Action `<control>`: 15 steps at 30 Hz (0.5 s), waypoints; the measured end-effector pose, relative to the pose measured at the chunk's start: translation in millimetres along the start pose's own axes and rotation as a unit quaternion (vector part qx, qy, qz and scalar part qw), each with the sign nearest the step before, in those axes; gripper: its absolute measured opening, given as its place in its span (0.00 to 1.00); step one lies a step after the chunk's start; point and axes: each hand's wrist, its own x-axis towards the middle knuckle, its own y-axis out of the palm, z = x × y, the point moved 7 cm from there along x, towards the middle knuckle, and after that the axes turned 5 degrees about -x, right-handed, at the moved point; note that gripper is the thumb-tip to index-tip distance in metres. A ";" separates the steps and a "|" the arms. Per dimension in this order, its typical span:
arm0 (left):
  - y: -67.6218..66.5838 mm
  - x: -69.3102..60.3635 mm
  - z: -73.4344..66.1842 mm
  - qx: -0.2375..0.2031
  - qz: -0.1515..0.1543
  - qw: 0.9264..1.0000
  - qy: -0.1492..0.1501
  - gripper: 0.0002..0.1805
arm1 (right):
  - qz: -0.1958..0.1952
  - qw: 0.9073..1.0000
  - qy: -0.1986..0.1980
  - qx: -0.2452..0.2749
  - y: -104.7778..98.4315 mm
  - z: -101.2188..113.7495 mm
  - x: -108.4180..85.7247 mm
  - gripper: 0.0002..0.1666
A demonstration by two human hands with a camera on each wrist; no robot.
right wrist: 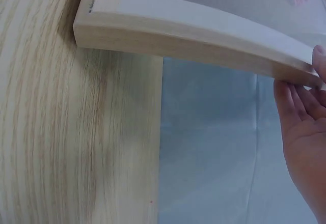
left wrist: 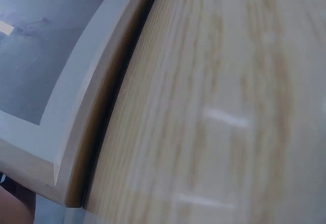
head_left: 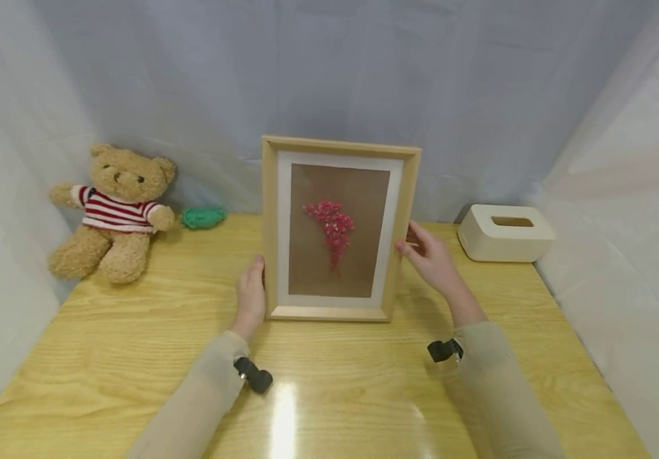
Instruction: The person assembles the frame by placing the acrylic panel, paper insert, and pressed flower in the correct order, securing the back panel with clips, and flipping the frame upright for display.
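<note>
A light wooden picture frame (head_left: pixel 329 313) stands upright on the table, slightly tilted, with a pressed pink flower (head_left: pixel 335 229) on brown backing inside a white mat. My left hand (head_left: pixel 250 296) grips its left edge low down, the fingers mostly hidden behind it. On the opposite side my right hand (head_left: pixel 434 260) pinches the right edge, thumb in front and fingers behind. That hold also shows in the right wrist view, where the hand (right wrist: pixel 305 137) is at the frame's side. Only a bit of the left hand (left wrist: pixel 14 206) appears in the left wrist view.
At the back left sits a teddy bear (head_left: pixel 117 210) in a striped shirt, beside a green bundle (head_left: pixel 203 217). A cream tissue box (head_left: pixel 504 242) stands at the back right. Grey-white curtains (head_left: pixel 352 70) enclose the wooden table (head_left: pixel 329 382) behind and at both sides.
</note>
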 end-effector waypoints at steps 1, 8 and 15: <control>0.7 -0.1 1.3 0.005 0.007 1.000 -0.006 0.30 | 0.004 1.000 0.000 -0.005 0.1 4.1 -0.4 0.30; 2.5 0.5 4.6 0.015 0.031 0.999 -0.027 0.33 | 0.004 1.000 0.003 -0.005 2.0 -5.2 2.1 0.34; 5.9 1.8 -1.3 -0.005 0.041 0.999 -0.010 0.31 | -0.033 0.999 -0.031 0.011 7.3 -21.6 14.2 0.35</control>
